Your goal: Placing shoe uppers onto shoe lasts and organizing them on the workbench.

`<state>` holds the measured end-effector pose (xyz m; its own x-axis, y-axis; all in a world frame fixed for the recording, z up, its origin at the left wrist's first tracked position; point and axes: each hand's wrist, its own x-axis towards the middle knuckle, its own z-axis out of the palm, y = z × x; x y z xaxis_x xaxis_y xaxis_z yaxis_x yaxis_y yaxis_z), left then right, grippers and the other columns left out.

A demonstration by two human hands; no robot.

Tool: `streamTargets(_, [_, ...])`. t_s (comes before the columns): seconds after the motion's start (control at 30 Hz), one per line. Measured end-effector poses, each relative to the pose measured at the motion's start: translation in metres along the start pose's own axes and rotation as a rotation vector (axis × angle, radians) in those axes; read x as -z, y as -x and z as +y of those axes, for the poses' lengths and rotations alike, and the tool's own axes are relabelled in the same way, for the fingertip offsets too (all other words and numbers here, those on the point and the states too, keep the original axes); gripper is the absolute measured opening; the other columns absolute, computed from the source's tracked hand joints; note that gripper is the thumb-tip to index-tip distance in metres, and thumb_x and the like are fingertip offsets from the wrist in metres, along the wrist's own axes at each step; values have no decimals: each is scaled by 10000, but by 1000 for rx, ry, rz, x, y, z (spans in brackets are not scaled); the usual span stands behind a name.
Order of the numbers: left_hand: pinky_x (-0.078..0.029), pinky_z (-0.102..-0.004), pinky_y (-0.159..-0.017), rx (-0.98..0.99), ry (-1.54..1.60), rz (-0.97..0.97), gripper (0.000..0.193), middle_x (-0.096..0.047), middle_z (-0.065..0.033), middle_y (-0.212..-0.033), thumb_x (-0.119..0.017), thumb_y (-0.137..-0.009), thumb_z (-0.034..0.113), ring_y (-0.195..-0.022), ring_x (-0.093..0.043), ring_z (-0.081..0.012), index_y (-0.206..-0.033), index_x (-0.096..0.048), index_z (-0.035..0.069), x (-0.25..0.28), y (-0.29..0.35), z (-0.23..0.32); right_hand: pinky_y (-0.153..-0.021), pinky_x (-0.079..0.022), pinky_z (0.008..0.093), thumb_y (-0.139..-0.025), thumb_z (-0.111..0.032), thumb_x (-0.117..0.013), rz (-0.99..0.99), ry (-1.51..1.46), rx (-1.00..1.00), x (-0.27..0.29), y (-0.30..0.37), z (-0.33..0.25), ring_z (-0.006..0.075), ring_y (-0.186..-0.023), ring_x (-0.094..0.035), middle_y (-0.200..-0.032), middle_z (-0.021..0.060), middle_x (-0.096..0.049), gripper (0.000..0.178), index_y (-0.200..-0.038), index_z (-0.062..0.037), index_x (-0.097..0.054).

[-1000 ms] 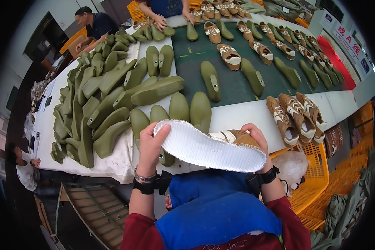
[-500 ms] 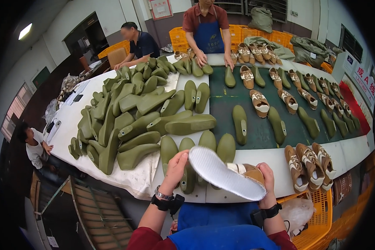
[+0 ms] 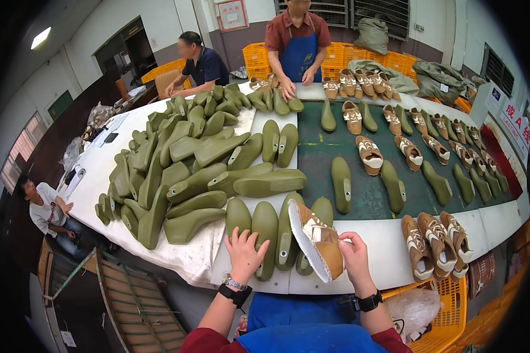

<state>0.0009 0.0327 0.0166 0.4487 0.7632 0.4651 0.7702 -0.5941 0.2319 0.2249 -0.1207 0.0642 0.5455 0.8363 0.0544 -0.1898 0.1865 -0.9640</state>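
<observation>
My right hand (image 3: 354, 260) pinches a brown and white sneaker (image 3: 325, 250) at its heel end. The shoe is tilted on edge, its white sole towards the left. With fingers spread, my left hand (image 3: 244, 254) rests on or just over two green shoe lasts, one of them this last (image 3: 265, 226); contact is hard to tell. Another green last (image 3: 286, 234) stands beside the sneaker, and the shoe partly hides one more behind it. These lasts line the near edge of the white table (image 3: 368, 235).
A large heap of green lasts (image 3: 182, 150) covers the left of the table. Lasts and sneakers stand in rows on the dark green belt (image 3: 365, 197). Three sneakers (image 3: 436, 241) sit near right, above a yellow crate (image 3: 456, 306). A co-worker (image 3: 300, 50) stands across the table.
My left hand has let go of the sneaker and moved down onto the lasts. The sneaker has turned from sole-up to on edge, held by my right hand. The co-worker's hand has left a last.
</observation>
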Motion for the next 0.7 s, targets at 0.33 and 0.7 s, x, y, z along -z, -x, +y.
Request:
streamTargets(0.33, [-291, -503, -968, -99, 81, 51, 332, -660, -87, -922, -651, -795, 346, -1032, -524, -276, -967, -658, 63, -1, 4, -14, -620, -400, 179, -899, -93, -545, -20, 33, -67, 5, 13, 4, 26, -662, -493, -730, -20, -567, 152, -1039, -37, -528])
streamTargets(0.7, [-288, -508, -983, -89, 69, 69, 328, -654, -91, -902, -657, -789, 340, -1018, -531, -268, -952, -661, 55, -2, 4, -12, -692, -405, 196, -915, -129, -521, -91, 24, -112, 20, 18, 22, 33, -753, -472, -790, -39, -558, 142, -858, -13, -580])
